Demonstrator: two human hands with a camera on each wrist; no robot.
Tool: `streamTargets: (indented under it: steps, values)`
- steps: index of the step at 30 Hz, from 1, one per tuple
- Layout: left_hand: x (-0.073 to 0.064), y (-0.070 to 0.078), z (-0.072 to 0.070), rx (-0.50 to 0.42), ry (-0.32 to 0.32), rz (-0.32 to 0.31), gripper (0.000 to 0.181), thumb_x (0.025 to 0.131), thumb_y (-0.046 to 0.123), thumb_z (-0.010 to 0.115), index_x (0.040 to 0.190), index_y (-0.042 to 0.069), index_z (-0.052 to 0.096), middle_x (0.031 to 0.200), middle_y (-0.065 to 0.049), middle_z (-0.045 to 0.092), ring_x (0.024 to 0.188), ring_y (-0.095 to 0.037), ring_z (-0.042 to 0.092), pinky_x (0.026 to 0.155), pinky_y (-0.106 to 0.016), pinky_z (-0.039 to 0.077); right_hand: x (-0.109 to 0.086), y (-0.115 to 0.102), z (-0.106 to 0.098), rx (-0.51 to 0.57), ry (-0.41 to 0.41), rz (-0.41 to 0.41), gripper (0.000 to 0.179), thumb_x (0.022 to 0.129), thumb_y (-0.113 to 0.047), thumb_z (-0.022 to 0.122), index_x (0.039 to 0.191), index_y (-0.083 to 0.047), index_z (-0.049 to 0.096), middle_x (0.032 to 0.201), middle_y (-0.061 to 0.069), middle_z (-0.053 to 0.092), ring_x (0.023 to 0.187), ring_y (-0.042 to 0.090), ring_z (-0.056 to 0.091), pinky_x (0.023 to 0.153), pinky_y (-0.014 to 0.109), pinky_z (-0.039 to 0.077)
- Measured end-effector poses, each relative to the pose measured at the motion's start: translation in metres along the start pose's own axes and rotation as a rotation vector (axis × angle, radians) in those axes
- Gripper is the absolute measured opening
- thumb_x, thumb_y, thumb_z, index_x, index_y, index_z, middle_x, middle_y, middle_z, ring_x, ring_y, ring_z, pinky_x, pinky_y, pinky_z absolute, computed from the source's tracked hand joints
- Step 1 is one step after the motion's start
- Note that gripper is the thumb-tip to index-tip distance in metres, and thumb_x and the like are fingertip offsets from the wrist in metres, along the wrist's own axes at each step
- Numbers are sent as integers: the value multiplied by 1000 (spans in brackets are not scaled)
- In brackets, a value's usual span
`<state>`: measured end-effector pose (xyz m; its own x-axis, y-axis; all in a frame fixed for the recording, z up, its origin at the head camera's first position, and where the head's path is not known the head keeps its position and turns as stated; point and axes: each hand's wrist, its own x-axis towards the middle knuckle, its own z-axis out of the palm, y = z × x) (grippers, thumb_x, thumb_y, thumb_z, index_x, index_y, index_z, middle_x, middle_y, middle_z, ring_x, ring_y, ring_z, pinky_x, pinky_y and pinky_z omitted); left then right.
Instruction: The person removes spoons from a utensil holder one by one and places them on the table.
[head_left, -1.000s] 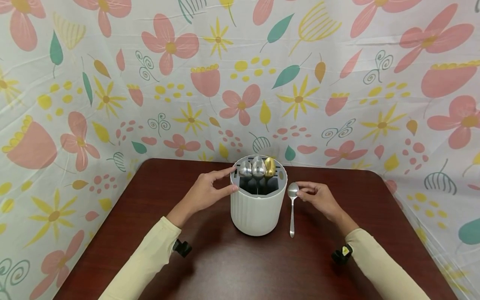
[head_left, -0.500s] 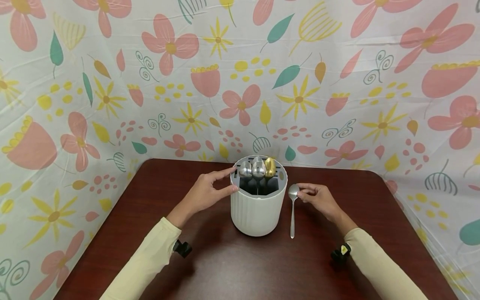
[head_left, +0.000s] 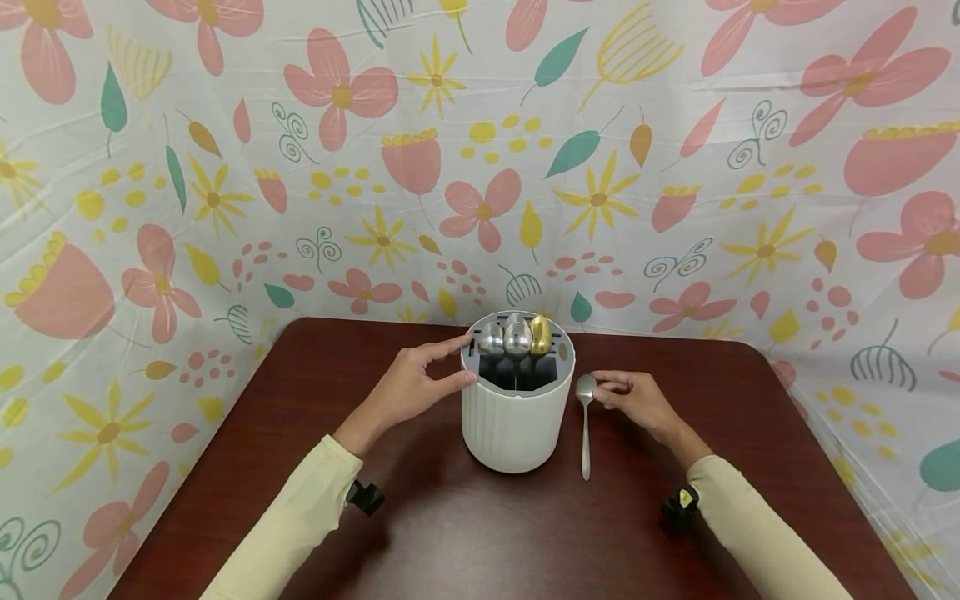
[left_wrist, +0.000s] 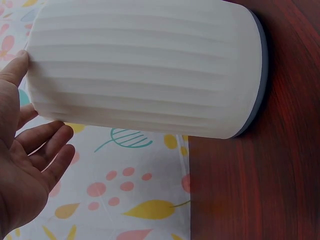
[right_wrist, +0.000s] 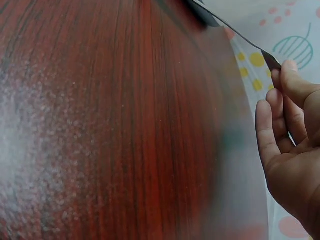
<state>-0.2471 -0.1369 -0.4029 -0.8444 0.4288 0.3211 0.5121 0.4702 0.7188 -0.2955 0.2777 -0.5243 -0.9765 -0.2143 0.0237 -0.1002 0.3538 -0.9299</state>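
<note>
Left hand: here is the left hand [head_left: 411, 382] at the rim of a white, ribbed, cylindrical holder [head_left: 513, 433], thumb and index finger spread and touching it, the other fingers loosely bent alongside.
White holder: upright near the middle of the dark red-brown wooden table's [head_left: 480, 533] far edge, rounded silver metal heads [head_left: 517, 335] and one gold metal head [head_left: 540, 335] crowding its grey slotted top.
Right hand: and over on the other side, the right hand [head_left: 645, 404] pinches a silver metal spoon [head_left: 586, 427] by its bowl, thumb against fingertips, the remaining fingers loosely bent.
Silver spoon: just right of the holder, apart from it, handle pointing toward the table's near edge (whether its tip meets the wood, nobody can tell from here).
Danger: that small pinch on smooth metal could let the spoon twist or drop; a knock against the holder might tip it, since the left hand's touch looks light.
</note>
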Motion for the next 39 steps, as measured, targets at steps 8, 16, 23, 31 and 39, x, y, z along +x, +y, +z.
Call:
streamTargets:
  steps: [8, 16, 23, 31, 39]
  values:
    - [0, 0, 0, -2, 3, 2, 63, 91, 52, 73, 148, 31, 56, 148, 13, 54, 137, -12, 51, 108, -47, 47, -1, -1, 1, 26, -20, -1, 47, 96, -11, 73, 136, 10, 60, 111, 23, 73, 88, 14, 71, 73, 27, 59]
    - [0, 1, 1, -6, 3, 8, 63, 91, 51, 74, 147, 30, 57, 148, 15, 54, 137, -10, 51, 107, -46, 47, 2, 8, 2, 16, -15, 19, 47, 94, -14, 76, 134, 7, 63, 102, 16, 76, 84, 10, 71, 73, 28, 59]
    - [0, 1, 0, -11, 5, 15, 63, 91, 51, 74, 147, 29, 57, 148, 12, 55, 137, -13, 52, 107, -47, 47, 2, 8, 3, -1, -18, 12, 47, 94, -13, 76, 133, 10, 62, 102, 17, 77, 84, 9, 71, 72, 28, 59]
    - [0, 0, -1, -2, 8, 16, 62, 91, 51, 74, 147, 30, 57, 147, 12, 55, 137, -12, 51, 107, -46, 48, 3, 9, 4, 11, -10, 48, 45, 93, -10, 76, 132, 9, 64, 100, 13, 78, 82, 12, 72, 71, 29, 60]
    - [0, 0, 0, -6, 4, 12, 63, 91, 53, 74, 147, 30, 58, 147, 13, 56, 137, -13, 52, 107, -47, 47, 3, 12, 5, 3, -34, 60, 46, 94, -9, 76, 134, 9, 62, 105, 17, 76, 85, 12, 73, 72, 30, 60]
